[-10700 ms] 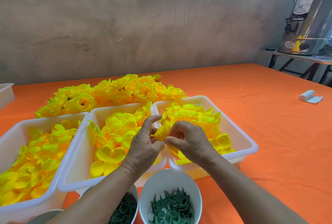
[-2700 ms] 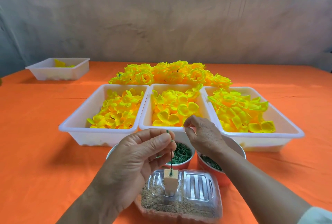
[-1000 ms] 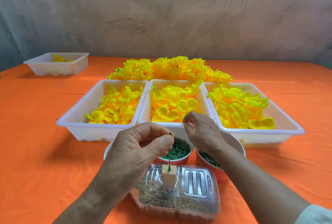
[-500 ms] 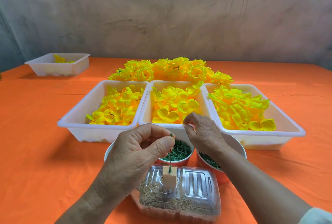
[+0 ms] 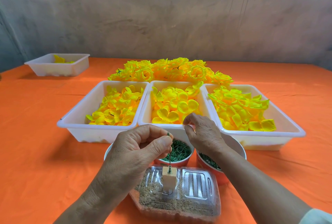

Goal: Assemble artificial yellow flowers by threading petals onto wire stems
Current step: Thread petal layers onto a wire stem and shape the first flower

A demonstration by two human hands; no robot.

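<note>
Barely shifted over the last half second: left hand [image 5: 136, 151] pinching wire stem [image 5: 169, 155] upright in wooden block [image 5: 168, 178] directly beneath, steadying it for threading; right hand [image 5: 203, 133], loosely curled, apparently empty, poised just ahead at middle tray [image 5: 176, 82] of petals [image 5: 172, 114].

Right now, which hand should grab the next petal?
The right hand. It is at the near rim of the middle tray, beside the petals, and holds nothing I can see. The left hand is busy pinching the stem in the block.
</note>
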